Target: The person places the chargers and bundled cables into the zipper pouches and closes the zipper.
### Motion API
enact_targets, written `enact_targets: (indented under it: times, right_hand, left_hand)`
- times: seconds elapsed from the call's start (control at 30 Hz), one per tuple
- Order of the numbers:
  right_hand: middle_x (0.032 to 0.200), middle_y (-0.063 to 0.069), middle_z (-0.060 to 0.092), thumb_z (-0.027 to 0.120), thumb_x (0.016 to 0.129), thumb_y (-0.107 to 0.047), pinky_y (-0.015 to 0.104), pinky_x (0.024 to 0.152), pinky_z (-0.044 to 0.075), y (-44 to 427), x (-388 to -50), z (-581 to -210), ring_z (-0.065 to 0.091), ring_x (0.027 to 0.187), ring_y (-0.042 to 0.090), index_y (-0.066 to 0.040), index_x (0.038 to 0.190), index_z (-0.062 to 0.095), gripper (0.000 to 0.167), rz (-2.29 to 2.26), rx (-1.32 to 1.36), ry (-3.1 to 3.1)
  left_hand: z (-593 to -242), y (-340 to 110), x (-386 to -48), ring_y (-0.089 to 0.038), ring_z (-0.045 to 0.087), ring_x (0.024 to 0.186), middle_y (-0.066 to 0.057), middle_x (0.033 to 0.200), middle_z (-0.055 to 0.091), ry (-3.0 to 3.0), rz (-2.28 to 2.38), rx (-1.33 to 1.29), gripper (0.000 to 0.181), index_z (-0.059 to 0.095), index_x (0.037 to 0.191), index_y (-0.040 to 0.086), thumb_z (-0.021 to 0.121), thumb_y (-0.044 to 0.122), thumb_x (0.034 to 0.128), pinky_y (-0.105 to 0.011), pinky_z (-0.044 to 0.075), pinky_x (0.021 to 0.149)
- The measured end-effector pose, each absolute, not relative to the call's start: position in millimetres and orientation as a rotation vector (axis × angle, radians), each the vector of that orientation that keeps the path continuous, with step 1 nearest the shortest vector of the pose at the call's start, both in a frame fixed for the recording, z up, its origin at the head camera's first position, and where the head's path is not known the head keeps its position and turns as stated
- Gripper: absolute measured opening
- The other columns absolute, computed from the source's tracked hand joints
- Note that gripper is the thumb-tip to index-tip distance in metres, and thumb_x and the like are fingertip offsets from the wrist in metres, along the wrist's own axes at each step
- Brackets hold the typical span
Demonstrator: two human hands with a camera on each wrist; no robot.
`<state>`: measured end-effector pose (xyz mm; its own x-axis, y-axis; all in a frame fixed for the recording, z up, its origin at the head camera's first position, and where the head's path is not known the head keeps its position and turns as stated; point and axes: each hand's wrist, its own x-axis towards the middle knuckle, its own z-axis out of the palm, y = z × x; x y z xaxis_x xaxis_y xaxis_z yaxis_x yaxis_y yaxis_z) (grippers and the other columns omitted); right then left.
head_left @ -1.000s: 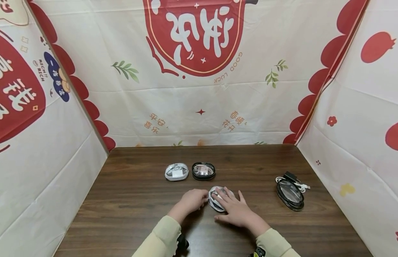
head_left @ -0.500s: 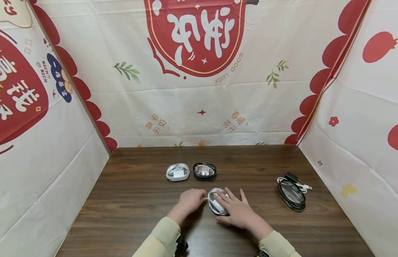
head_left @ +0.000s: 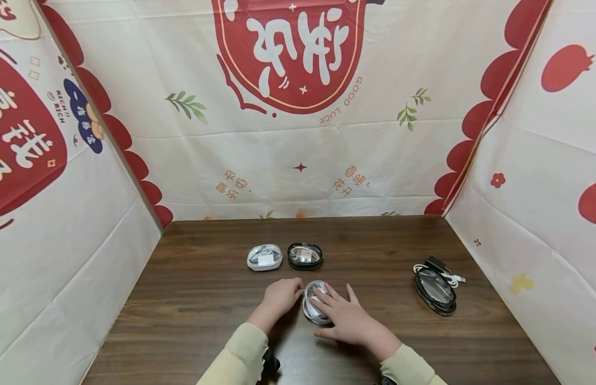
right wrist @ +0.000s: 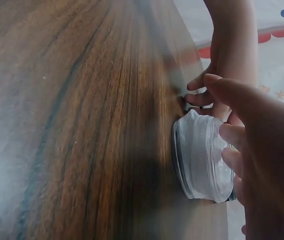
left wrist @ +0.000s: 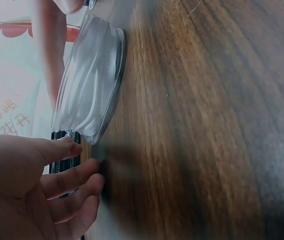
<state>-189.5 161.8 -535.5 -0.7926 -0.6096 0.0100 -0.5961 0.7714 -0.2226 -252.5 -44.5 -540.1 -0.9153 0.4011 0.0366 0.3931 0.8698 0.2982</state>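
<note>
A coiled white cable (head_left: 312,303), wound round a clear plastic holder, lies on the table between both hands. My right hand (head_left: 348,318) has its fingers spread over the top of the coil; in the right wrist view, fingertips (right wrist: 232,159) touch the clear upper side. At the coil's left edge is my left hand (head_left: 280,299). The left wrist view shows this left hand (left wrist: 47,185) with loosely bent fingers, its thumb tip close to the end of the coiled cable (left wrist: 89,80). A gap shows between that thumb and the forefinger.
Behind the hands lie a white coiled cable (head_left: 264,258) and a black coiled cable (head_left: 304,256) side by side. At the right are a black coiled cable (head_left: 435,291), a white cord (head_left: 454,280) and a black plug (head_left: 435,263). Printed cloth walls (head_left: 298,139) enclose the brown table (head_left: 206,299).
The coiled white cable has shifted to the left and slightly toward the person, with both hands moving left alongside it. The right fingers stay spread on it. The other cables have not moved.
</note>
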Motion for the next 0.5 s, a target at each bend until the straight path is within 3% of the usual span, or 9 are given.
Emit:
enact_targets:
  times: [0.27, 0.5]
  right_hand:
    - [0.158, 0.001, 0.027, 0.053, 0.087, -0.066, 0.073, 0.103, 0.009, 158.4, -193.2, -541.5, 0.02, 0.145, 0.032, -0.026, 0.15, 0.039, 0.076, -0.295, -0.926, 2.892]
    - [0.159, 0.001, 0.025, 0.053, 0.089, -0.064, 0.075, 0.101, 0.009, 157.6, -191.3, -536.6, 0.02, 0.144, 0.034, -0.027, 0.152, 0.036, 0.075, -0.335, -0.908, 2.842]
  left_hand:
    - [-537.8, -46.7, -253.1, -0.018, 0.062, 0.068, 0.005, 0.075, 0.066, 3.054, 0.429, 0.702, 0.012, 0.061, 0.081, 0.021, 0.066, 0.024, 0.0919, -0.036, 0.046, 0.055]
    - [-539.3, -53.4, -252.7, -0.018, 0.06, 0.065, 0.008, 0.067, 0.058, 3.07, 0.448, 0.77, 0.025, 0.051, 0.07, 0.022, 0.066, 0.021, 0.0904, -0.036, 0.043, 0.052]
